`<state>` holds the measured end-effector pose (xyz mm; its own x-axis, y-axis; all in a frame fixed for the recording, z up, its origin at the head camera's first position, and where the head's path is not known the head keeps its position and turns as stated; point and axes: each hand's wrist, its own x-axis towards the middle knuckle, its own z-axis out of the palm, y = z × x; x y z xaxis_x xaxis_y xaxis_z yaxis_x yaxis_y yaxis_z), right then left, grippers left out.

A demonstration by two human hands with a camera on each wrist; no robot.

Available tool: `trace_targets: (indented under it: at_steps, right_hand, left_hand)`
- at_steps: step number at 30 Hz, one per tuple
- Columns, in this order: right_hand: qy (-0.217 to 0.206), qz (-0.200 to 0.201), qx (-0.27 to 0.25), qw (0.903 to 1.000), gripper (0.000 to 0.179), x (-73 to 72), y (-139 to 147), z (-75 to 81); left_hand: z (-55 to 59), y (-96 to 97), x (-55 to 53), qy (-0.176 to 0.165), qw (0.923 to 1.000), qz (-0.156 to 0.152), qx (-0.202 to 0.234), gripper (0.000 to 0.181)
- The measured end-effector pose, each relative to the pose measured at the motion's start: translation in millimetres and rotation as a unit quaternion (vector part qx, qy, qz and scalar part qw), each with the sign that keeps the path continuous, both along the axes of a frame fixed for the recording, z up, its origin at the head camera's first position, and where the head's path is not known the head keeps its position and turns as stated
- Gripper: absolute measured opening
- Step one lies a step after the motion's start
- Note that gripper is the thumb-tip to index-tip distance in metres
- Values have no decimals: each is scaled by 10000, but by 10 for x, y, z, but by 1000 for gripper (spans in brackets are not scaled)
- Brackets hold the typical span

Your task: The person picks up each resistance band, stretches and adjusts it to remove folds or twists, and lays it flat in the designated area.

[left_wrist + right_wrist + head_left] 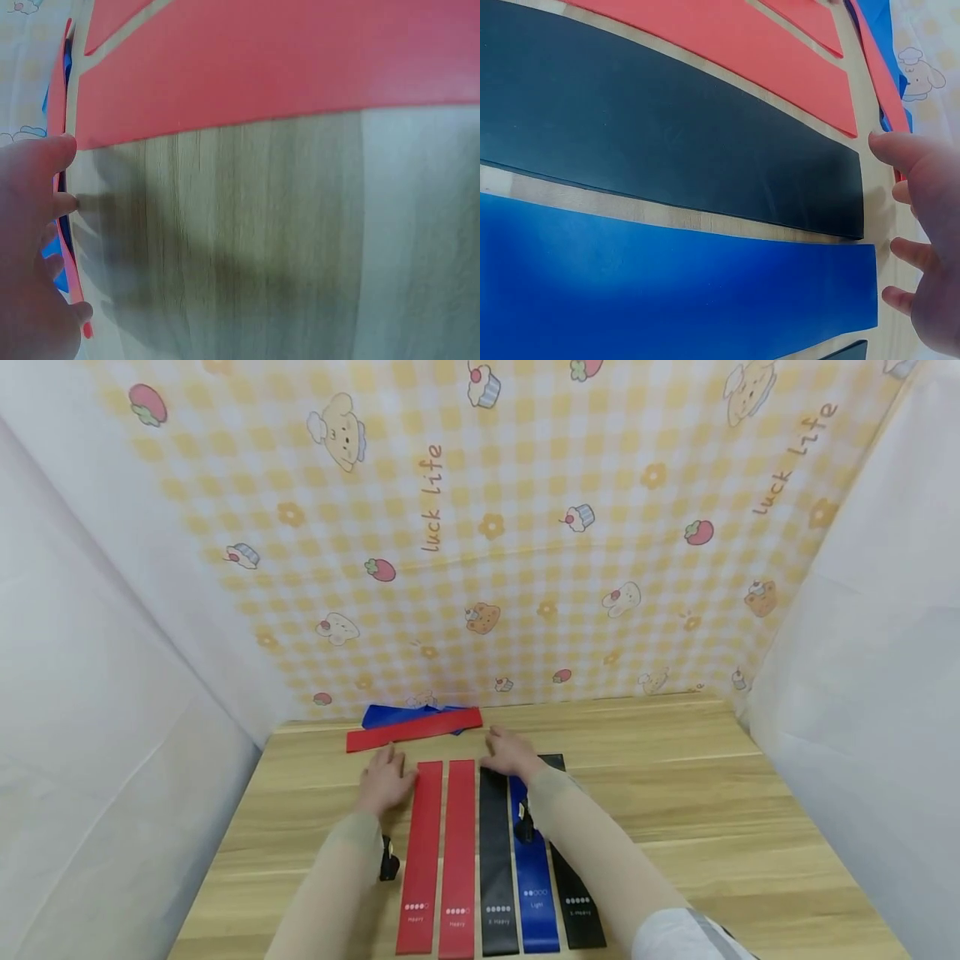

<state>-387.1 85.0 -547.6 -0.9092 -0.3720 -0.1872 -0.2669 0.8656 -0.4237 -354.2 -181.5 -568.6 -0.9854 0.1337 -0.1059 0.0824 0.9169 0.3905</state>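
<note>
Five bands (497, 852) lined up on the bench (690, 802), left hand (385, 783) and right hand (512, 753) at their far ends, fingers (911, 253) loose, released

Row in front, pair behind

On the table (675, 818), left to right, lie the first band (422, 852), second band (458, 843), third band (496, 843), fourth band (537, 885) and fifth band (577, 902). Behind them an upper band (412, 729) lies partly over a lower band (384, 716), before the cloth (487, 568). My left fingers (386, 757) are left of the first's far end; my right fingers (501, 739), near the third's.
</note>
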Motion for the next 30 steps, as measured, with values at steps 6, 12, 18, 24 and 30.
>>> trace_targets:
  at_steps: [6,12,18,24,30]
  right_hand:
    - [-99,-98,47,9999,60,-32,-47,16]
    - [-91,-51,123,9999,63,-67,-101,60]
    - [-123,-73,141,9998,64,-105,-140,36]
    - [-112,-94,321,9994,67,-165,-163,-55]
    - [-2,-121,530,9985,67,-212,-195,-137]
  left_hand:
    - [72,-49,-33,-137,9998,30,-107,62]
    - [119,-63,-87,-200,9993,39,-317,61]
    - [96,-63,-169,-269,9985,27,-469,63]
    - [53,-82,-212,-421,9976,131,-528,64]
    - [31,-110,-247,-478,9978,135,-434,65]
